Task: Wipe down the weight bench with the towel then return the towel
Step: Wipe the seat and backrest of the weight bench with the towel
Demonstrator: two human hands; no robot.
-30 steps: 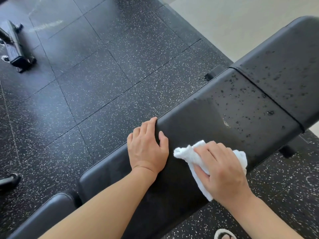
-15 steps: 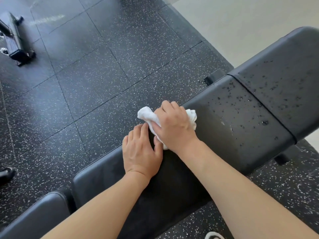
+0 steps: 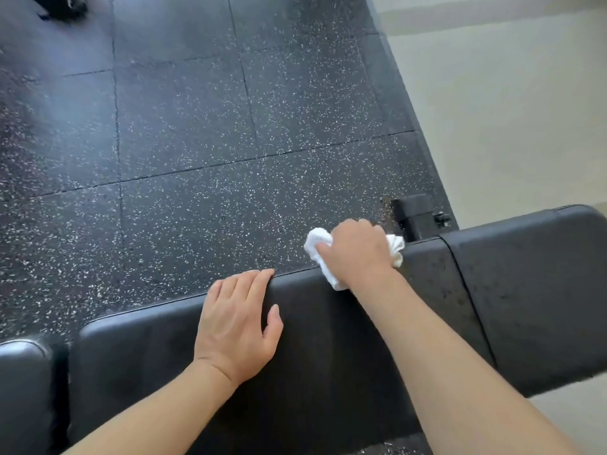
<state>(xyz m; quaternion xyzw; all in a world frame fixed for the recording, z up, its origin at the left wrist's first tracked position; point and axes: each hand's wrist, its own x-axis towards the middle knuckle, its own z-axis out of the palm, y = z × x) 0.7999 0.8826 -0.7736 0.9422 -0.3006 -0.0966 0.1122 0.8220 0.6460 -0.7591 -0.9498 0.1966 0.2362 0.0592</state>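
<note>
The black padded weight bench (image 3: 345, 356) runs across the lower part of the view, with a seam to a second pad (image 3: 532, 290) on the right that carries small droplets. My right hand (image 3: 358, 251) grips a bunched white towel (image 3: 317, 246) and presses it on the bench's far edge. My left hand (image 3: 236, 323) lies flat on the pad to the left of it, fingers straight and reaching the far edge.
Speckled black rubber floor tiles (image 3: 180, 142) lie beyond the bench. A black bench foot bracket (image 3: 417, 218) sits on the floor just past the towel. Pale flooring (image 3: 509, 110) fills the upper right. Another black pad end (image 3: 23, 389) shows at the lower left.
My right hand swept the towel from the pad's near side up to the far edge, then rightwards along it. My left hand stayed flat on the pad. The camera view shifted.
</note>
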